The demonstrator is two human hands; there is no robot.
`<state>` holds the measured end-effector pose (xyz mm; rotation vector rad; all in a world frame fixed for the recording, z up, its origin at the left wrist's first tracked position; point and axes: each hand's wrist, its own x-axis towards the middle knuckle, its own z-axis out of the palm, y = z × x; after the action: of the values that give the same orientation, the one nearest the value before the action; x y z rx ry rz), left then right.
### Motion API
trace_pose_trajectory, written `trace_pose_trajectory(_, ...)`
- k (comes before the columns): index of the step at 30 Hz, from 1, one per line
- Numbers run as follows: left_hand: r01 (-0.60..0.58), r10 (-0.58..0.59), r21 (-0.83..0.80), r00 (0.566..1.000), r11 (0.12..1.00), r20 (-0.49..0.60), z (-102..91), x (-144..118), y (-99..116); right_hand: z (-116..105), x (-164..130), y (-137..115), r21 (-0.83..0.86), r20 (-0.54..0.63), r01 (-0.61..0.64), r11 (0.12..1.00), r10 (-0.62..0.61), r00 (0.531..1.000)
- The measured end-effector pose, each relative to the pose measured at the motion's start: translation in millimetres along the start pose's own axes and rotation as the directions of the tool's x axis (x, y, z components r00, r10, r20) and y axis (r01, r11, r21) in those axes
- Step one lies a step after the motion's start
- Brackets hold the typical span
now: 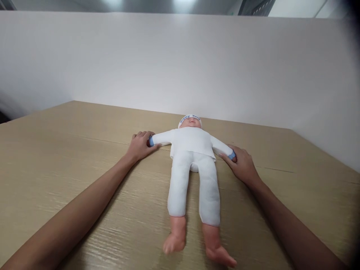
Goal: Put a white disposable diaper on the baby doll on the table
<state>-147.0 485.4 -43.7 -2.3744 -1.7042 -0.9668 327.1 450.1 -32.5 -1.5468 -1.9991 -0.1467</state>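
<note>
A baby doll point(192, 142) lies on its back on the wooden table, head away from me and bare feet toward me. It wears a white long-sleeved top with blue cuffs, white trousers point(180, 183) and a white cap point(190, 117) with blue lettering. Its arms are spread to both sides. My left hand point(141, 145) is closed round the end of the doll's arm at the left cuff. Around the opposite cuff point(232, 155), my right hand point(241, 162) grips the other arm end. Both doll hands are mostly hidden by my fingers.
The light wooden table point(84, 180) extends on both sides of the doll. A plain white partition point(180, 63) rises behind the table's far edge, just beyond the doll's head. Ceiling lights point(184, 4) show above it.
</note>
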Motion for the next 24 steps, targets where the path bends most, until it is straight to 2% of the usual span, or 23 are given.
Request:
trace_pose_trajectory(5,0.021,-0.021,0.015,0.999,1.000,0.029,-1.1,-2,0,9,-1,12,-0.017,0.009,-0.037,0.999,0.037,0.999)
trace_pose_trajectory(9,0.082,-0.082,0.057,0.997,0.995,-0.009,-7.6,-17,11,14,-19,5,-0.067,-0.029,-0.061,0.996,0.059,0.998)
trace_pose_trajectory(12,0.135,-0.131,0.076,0.990,0.988,-0.060,-16.4,-40,26,9,-44,-16,-0.094,-0.093,-0.103,0.990,0.095,0.991)
trace_pose_trajectory(14,0.137,-0.131,0.062,0.987,0.989,-0.094,-26.2,-56,41,0,-61,-38,-0.063,-0.144,-0.105,0.992,0.095,0.985)
trace_pose_trajectory(17,0.024,-0.027,-0.022,0.991,0.999,-0.134,-51.9,-81,75,-29,-92,-85,0.060,-0.262,-0.121,0.991,0.132,0.956)
trace_pose_trajectory(19,-0.105,0.083,-0.121,0.981,0.987,-0.174,-76.2,-107,104,-59,-123,-122,0.175,-0.322,-0.134,0.976,0.185,0.928)
trace_pose_trajectory(20,-0.165,0.128,-0.177,0.970,0.970,-0.205,-88.7,-126,120,-75,-145,-140,0.241,-0.315,-0.113,0.964,0.188,0.930)
trace_pose_trajectory(22,-0.201,0.119,-0.289,0.953,0.936,-0.280,-109.3,-179,152,-105,-202,-170,0.319,-0.310,-0.084,0.944,0.188,0.932)
trace_pose_trajectory(24,-0.250,0.116,-0.375,0.931,0.893,-0.346,-117.4,-246,183,-123,-270,-190,0.259,-0.385,-0.013,0.966,0.116,0.916)
